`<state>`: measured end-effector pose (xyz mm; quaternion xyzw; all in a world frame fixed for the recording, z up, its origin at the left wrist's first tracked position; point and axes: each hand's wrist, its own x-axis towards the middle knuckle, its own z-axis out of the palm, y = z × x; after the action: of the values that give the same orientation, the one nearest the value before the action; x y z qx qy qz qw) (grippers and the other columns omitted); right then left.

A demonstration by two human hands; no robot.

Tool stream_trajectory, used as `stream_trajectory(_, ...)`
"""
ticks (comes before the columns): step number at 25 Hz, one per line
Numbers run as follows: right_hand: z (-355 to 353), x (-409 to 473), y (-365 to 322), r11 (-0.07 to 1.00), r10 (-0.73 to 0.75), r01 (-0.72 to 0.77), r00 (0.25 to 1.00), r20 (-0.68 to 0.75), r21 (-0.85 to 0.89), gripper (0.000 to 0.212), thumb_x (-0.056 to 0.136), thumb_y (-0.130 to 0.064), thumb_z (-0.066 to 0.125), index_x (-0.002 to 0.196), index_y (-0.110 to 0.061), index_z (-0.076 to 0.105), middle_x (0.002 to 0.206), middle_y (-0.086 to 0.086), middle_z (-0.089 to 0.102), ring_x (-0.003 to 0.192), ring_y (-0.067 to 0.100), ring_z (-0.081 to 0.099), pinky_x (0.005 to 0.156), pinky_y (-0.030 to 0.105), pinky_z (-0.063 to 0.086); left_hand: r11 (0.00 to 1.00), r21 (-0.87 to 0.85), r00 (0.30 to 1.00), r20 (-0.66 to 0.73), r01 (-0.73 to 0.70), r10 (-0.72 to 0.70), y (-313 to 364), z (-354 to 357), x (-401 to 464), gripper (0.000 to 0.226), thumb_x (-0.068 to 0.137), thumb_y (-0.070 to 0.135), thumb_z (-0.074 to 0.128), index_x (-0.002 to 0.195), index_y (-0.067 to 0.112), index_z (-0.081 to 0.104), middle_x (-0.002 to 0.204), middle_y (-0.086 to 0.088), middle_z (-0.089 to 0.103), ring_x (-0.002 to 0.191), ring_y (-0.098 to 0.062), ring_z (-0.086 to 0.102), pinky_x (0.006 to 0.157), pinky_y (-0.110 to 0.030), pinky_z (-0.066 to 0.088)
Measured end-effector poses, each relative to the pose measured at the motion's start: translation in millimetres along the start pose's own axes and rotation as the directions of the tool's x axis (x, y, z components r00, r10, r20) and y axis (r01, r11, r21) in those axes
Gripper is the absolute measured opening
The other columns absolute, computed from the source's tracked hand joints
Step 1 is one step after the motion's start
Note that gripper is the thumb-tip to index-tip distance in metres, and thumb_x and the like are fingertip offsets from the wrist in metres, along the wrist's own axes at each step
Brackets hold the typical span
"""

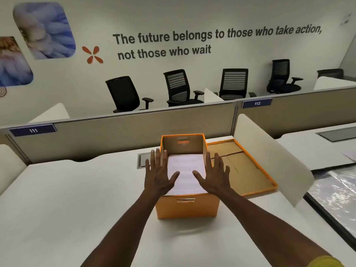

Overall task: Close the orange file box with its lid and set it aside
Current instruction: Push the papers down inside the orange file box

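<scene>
Two flat hands hover at the orange file box (187,206), fingers spread wide and grasping nothing. Between the thumbs lies the stack of white papers (185,170) inside the box, which stands uncovered on the white desk (67,199). Whether the left hand (159,175) or the right hand (212,175) actually touches the box walls cannot be told. Just beyond the right fingertips (208,155), the lid (248,170) lies upside down, against the box's right side.
</scene>
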<state>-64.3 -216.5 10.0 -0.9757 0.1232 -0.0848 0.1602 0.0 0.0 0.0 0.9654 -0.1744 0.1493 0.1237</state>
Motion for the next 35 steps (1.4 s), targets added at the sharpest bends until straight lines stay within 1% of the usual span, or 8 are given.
stream_trajectory(4, 19.5, -6.1, 7.8, 0.995, 0.053, -0.065, 0.988, 0.143, 0.076, 0.103, 0.084, -0.081, 0.033, 0.158, -0.025, -0.010, 0.166, 0.014, 0.002, 0.151, 0.037, 0.018, 0.115, 0.057, 0.025, 0.997, 0.018, 0.995, 0.061, 0.079, -0.080, -3.5, 15.0, -10.0, 0.098, 0.089, 0.078, 0.034, 0.163, 0.022, 0.005, 0.171, -0.010, -0.002, 0.158, -0.035, -0.006, 0.126, -0.054, 0.004)
stream_trajectory(7, 26.0, -5.0, 11.9, 0.981, 0.077, -0.101, 0.986, 0.145, 0.168, 0.106, 0.084, -0.081, 0.035, 0.158, -0.019, -0.008, 0.167, 0.012, 0.005, 0.145, 0.036, 0.034, 0.109, 0.050, 0.039, 0.969, -0.072, 0.965, 0.135, 0.235, -0.224, -2.8, 25.3, -16.5, 0.101, 0.087, 0.081, 0.030, 0.163, 0.022, -0.002, 0.171, -0.013, -0.006, 0.157, -0.037, -0.009, 0.125, -0.053, 0.007)
stream_trajectory(10, 28.9, -3.7, 15.2, 0.970, 0.059, -0.086, 0.990, 0.125, 0.228, 0.106, 0.086, -0.078, 0.039, 0.159, -0.012, -0.003, 0.168, 0.009, 0.004, 0.145, 0.033, 0.034, 0.107, 0.046, 0.042, 0.848, -0.266, 0.879, 0.276, 0.458, -0.389, -3.7, 24.2, -18.7, 0.107, 0.089, 0.076, 0.042, 0.162, 0.014, -0.005, 0.170, -0.018, 0.002, 0.157, -0.039, 0.003, 0.126, -0.051, 0.012)
stream_trajectory(12, 28.9, -2.2, 15.9, 0.966, 0.044, -0.074, 0.991, 0.123, 0.249, 0.106, 0.087, -0.075, 0.042, 0.159, -0.010, -0.002, 0.168, 0.009, 0.004, 0.148, 0.032, 0.030, 0.109, 0.045, 0.039, 0.749, -0.392, 0.838, 0.363, 0.535, -0.408, 0.6, 15.8, -16.9, 0.109, 0.089, 0.071, 0.051, 0.161, 0.012, -0.007, 0.167, -0.020, 0.021, 0.153, -0.040, 0.026, 0.121, -0.049, 0.029)
stream_trajectory(15, 27.3, 3.9, 10.5, 0.961, 0.022, -0.056, 0.992, 0.125, 0.271, 0.108, 0.085, -0.076, 0.045, 0.159, -0.011, -0.001, 0.168, 0.009, 0.007, 0.150, 0.030, 0.024, 0.112, 0.046, 0.035, 0.677, -0.477, 0.826, 0.386, 0.560, -0.411, 1.8, 5.3, -17.2, 0.104, 0.092, 0.065, 0.053, 0.162, 0.011, -0.003, 0.155, -0.021, 0.045, 0.138, -0.040, 0.049, 0.110, -0.046, 0.043)
stream_trajectory(21, 24.8, 13.1, -13.5, 0.936, -0.082, 0.034, 0.989, 0.124, 0.349, 0.107, 0.085, -0.074, 0.049, 0.159, -0.015, 0.000, 0.167, 0.005, 0.012, 0.152, 0.025, 0.020, 0.116, 0.046, 0.029, 0.571, -0.575, 0.805, 0.333, 0.586, -0.491, -15.6, -14.1, -36.6, 0.095, 0.095, 0.059, 0.052, 0.162, 0.014, 0.004, 0.157, -0.022, 0.042, 0.141, -0.041, 0.045, 0.112, -0.048, 0.041)
stream_trajectory(32, 48.7, 9.4, -54.0, 0.952, -0.105, 0.050, 0.980, 0.168, 0.302, 0.107, 0.085, -0.075, 0.049, 0.160, -0.017, 0.000, 0.167, 0.004, 0.011, 0.152, 0.024, 0.022, 0.115, 0.044, 0.031, 0.548, -0.583, 0.787, 0.308, 0.600, -0.534, -58.1, -19.3, -54.0, 0.101, 0.090, 0.066, 0.049, 0.162, 0.016, 0.000, 0.152, -0.023, 0.049, 0.133, -0.042, 0.053, 0.111, -0.052, 0.045)
stream_trajectory(35, 51.4, 9.1, -55.4, 0.931, -0.102, 0.036, 0.981, 0.165, 0.363, 0.104, 0.086, -0.073, 0.050, 0.160, -0.019, 0.000, 0.168, 0.001, 0.011, 0.152, 0.021, 0.019, 0.116, 0.043, 0.028, 0.578, -0.549, 0.793, 0.336, 0.604, -0.509, -65.2, -14.2, -50.4, 0.102, 0.089, 0.068, 0.048, 0.162, 0.018, -0.003, 0.160, -0.019, 0.038, 0.141, -0.041, 0.046, 0.114, -0.055, 0.041)
